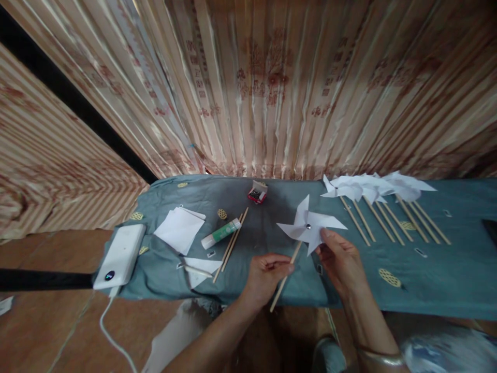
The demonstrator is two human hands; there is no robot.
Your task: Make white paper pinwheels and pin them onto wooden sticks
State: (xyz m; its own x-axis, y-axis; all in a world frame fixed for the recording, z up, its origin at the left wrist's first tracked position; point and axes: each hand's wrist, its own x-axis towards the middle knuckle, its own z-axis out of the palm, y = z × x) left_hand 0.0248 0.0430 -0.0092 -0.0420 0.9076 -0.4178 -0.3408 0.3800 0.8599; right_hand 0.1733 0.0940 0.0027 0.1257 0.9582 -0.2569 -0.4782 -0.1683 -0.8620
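A white paper pinwheel (pixel 302 226) with a dark round pin at its centre is held up over the cloth-covered table. My left hand (pixel 267 274) pinches its wooden stick (pixel 285 277) below the blades, fingers closed. With thumb and fingers, my right hand (pixel 341 256) grips the lower right blade of the same pinwheel. Part of the stick passes behind my left fingers. To the right lie several other white pinwheels (pixel 365 186), their blades overlapping and their sticks pointing toward me.
On the blue-green cloth (pixel 427 274) are a small open box of pins (pixel 257 192), a green-and-white glue stick (pixel 221 233), loose wooden sticks (pixel 232 248), white paper squares (pixel 180 229) and a cut paper piece with a pen-like tool (pixel 198 270). A white power bank (pixel 121 254) with a cable sits left.
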